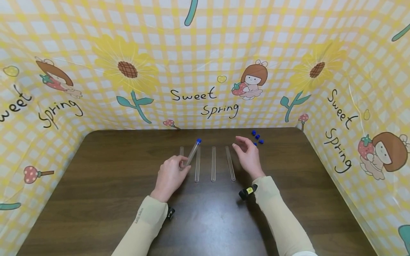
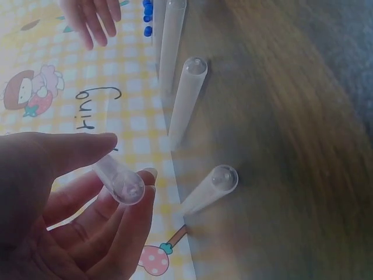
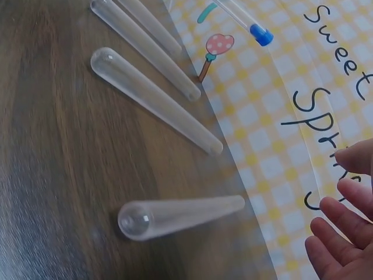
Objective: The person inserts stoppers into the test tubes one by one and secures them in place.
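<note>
From the head view, the bench [image 1: 96, 185] is dark brown wood with a smooth, a bit shiny top. The left hand [image 1: 169, 177] pinches a clear tube [image 1: 191, 153] near its round bottom end. The tube is long and thin, tilted up off the bench, and has a blue cap [image 1: 199, 141] on its far end. Beside it, more clear tubes [image 1: 213, 163] lie flat on the bench in a row, with no caps. The right hand [image 1: 248, 156] hovers just right of the row, fingers loose and a little bent, holding nothing. A few small blue caps [image 1: 257, 137] sit on the bench just past that hand. A soft yellow checked cloth [image 1: 205, 53] with flowers stands as a wall around the bench.

From the left wrist view, the left hand [image 2: 70, 210] holds the tube [image 2: 119, 181] between thumb and fingertips. Its round glassy bottom faces the camera. Two empty tubes [image 2: 189, 99] lie on the wood close by.

From the right wrist view, only the fingertips [image 3: 344, 233] of the right hand show, spread and touching nothing. Three smooth tubes [image 3: 154, 96] lie on the grainy wood. The capped tube [image 3: 245, 20] shows at the top.
</note>
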`<act>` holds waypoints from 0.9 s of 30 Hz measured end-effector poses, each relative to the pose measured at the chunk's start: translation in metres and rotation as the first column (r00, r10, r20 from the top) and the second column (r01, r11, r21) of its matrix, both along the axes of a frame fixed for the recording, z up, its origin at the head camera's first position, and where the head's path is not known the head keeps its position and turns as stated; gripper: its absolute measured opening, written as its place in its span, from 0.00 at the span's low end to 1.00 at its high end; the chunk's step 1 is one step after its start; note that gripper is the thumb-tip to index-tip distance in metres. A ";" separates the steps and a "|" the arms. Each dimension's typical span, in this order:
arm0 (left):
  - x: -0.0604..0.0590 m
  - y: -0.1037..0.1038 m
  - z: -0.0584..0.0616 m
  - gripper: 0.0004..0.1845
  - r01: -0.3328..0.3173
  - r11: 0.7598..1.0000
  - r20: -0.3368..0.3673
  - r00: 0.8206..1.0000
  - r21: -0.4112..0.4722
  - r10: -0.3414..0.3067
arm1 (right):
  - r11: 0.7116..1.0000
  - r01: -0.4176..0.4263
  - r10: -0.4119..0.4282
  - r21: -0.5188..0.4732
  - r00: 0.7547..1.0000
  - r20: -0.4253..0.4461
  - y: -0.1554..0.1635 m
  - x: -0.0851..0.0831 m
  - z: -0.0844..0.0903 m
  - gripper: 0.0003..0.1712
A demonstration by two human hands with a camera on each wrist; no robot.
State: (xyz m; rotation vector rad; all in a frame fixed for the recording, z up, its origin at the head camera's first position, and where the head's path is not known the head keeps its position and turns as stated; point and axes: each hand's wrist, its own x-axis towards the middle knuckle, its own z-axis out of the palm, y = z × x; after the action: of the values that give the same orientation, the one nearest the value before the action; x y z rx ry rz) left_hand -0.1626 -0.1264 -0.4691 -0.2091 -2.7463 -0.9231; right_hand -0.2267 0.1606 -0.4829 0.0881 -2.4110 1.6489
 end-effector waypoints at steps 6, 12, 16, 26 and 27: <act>0.000 -0.003 -0.001 0.12 0.002 1.000 0.003 1.000 -0.001 -0.002 | 0.999 0.018 -0.018 0.030 1.000 0.001 0.006 -0.001 0.000 0.22; -0.001 -0.008 -0.001 0.12 -0.010 1.000 0.022 1.000 -0.001 0.010 | 0.998 0.027 -0.028 0.052 0.999 0.023 0.013 -0.003 -0.001 0.22; -0.001 -0.009 0.000 0.13 -0.016 1.000 0.042 0.999 -0.004 0.016 | 0.998 0.022 -0.024 0.060 0.999 0.032 0.018 -0.005 -0.003 0.22; -0.002 -0.018 -0.001 0.14 -0.031 1.000 0.072 0.997 -0.002 0.031 | 0.996 0.036 -0.038 0.078 0.999 0.023 0.026 -0.008 -0.005 0.23; -0.002 -0.019 -0.002 0.14 -0.033 0.999 0.072 0.997 -0.002 0.033 | 0.996 0.039 -0.041 0.084 0.999 0.022 0.027 -0.009 -0.005 0.23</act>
State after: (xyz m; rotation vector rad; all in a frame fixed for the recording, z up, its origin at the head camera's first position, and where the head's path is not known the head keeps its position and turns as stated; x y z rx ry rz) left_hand -0.1646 -0.1451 -0.4709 -0.1323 -2.8069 -0.9381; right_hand -0.2354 0.1873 -0.4881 0.0331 -2.4827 1.5400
